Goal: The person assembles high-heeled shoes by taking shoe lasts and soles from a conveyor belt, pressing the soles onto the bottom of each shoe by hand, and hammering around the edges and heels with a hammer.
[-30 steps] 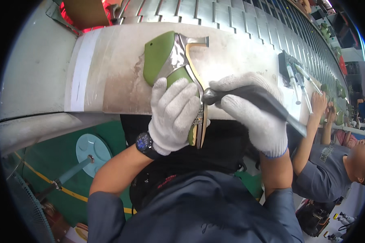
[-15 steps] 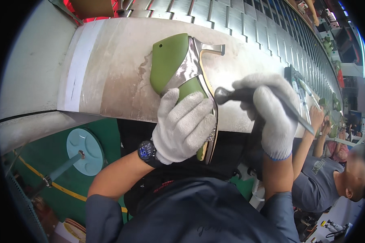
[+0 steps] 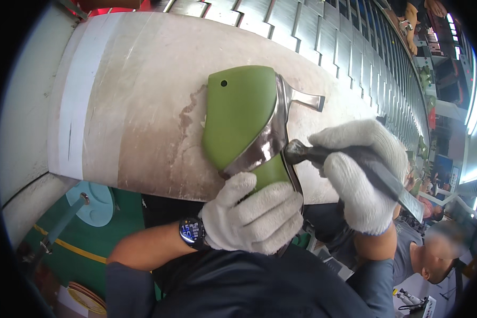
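Note:
A high-heeled shoe with metallic pewter straps (image 3: 265, 142) is on a green plastic shoe last (image 3: 238, 116), lying over the bench with its heel pointing right. My gloved left hand (image 3: 254, 214) is closed around the toe part at the bench's near edge, hiding most of it. In my gloved right hand (image 3: 363, 169) is a dark metal shoemaker's hammer (image 3: 305, 152) with a rounded face and a flat blade-like end. Its rounded face touches, or nearly touches, the sole edge along the shoe's right side. My fingers cover the hammer's middle.
The pale, stained bench top (image 3: 148, 106) extends left of the shoe. Behind it runs a metal slat conveyor (image 3: 302, 32). A light blue round base on a pole (image 3: 93, 204) stands on the green floor at left. A co-worker (image 3: 416, 249) sits at the right.
The shoe on its last has shifted right and nearer to me, with my left hand moving along. My right hand and hammer have also come nearer, the hammer's face now closer to the straps.

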The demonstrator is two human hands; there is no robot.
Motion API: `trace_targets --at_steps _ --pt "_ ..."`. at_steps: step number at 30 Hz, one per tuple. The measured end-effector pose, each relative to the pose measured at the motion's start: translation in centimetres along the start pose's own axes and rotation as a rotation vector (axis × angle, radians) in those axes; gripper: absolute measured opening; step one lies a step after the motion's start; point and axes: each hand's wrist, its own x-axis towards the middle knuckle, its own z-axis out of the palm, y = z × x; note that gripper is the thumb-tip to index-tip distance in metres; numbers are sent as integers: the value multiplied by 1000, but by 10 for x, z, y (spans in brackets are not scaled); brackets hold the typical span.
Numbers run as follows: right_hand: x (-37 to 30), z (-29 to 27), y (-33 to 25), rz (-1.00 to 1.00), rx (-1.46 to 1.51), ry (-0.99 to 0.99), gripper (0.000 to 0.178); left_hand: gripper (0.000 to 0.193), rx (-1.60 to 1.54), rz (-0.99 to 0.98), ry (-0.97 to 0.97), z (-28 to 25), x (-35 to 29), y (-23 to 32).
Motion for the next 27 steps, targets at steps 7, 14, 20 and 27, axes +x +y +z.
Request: trace_targets --at_steps 7,14,20,27 --pt "41 -16 -8 257 89 -180 34 34 -56 -68 -7 5 -7 2" --pt "75 -15 -19 259 62 -308 14 32 -33 13 -76 2 -12 0" --pt "78 -13 -34 60 -110 -440 12 32 -28 20 -29 4 -5 -4" --pt "12 -1 26 297 386 29 33 36 49 6 25 5 -3 0"
